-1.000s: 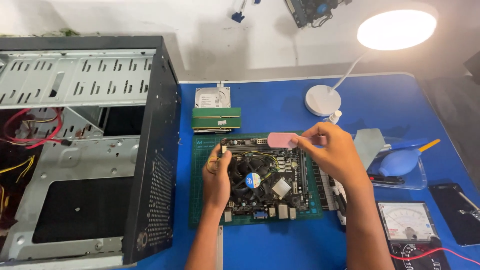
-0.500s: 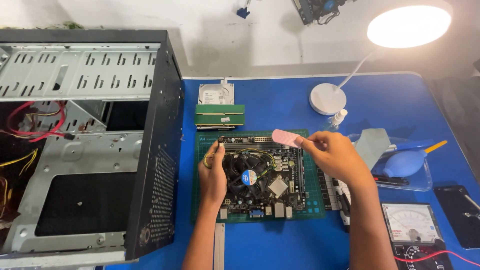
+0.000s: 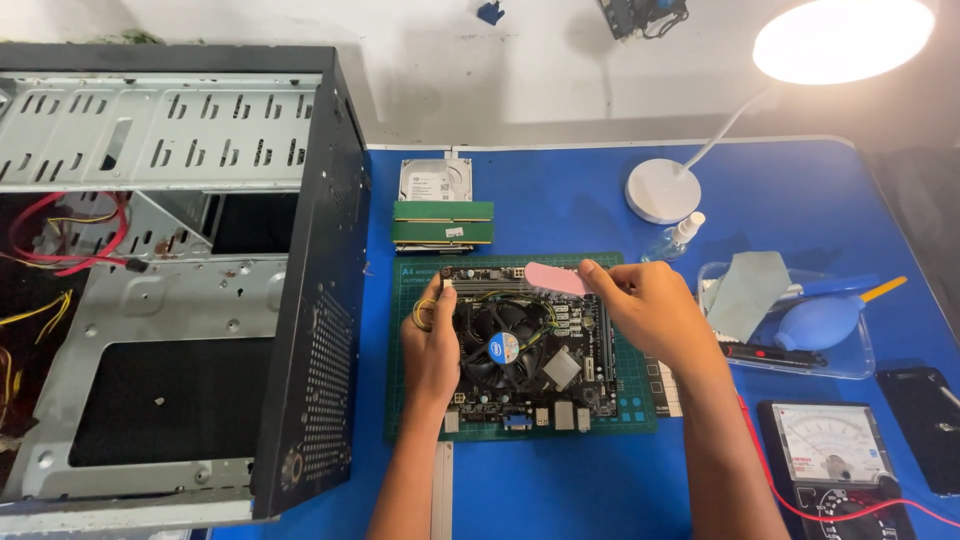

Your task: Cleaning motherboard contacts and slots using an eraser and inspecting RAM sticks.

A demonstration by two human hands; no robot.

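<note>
A blue bench [image 3: 560,500] is seen from above against a pale wall, lit by a white desk lamp [image 3: 662,190] at its far right. On a green cutting mat [image 3: 640,410] near the middle, a motherboard [image 3: 575,380] with a black cooling fan [image 3: 500,340] is laid flat. The board's left edge is gripped by the left hand [image 3: 432,345], its fingers curled closed over the rim — a yellowish ring-shaped item is seen at the fingertips, though what it is cannot be told. A pink eraser [image 3: 556,278] is pinched between thumb and fingers of the right hand [image 3: 650,310] and is held just over the board's far edge, above the fan; whether it touches the board cannot be told.

To the left, an open black computer case [image 3: 200,300] is laid on its side, red and yellow wires showing inside. Beyond the mat, two green memory sticks [image 3: 443,222] are stacked in front of a hard drive [image 3: 435,180]. On the right, a clear tray [image 3: 850,365] is filled with a blue air blower [image 3: 822,322] and a grey cloth [image 3: 748,292] — an analogue multimeter [image 3: 830,450] is placed nearer the front edge, and a small spray bottle [image 3: 678,235] stands by the lamp base.
</note>
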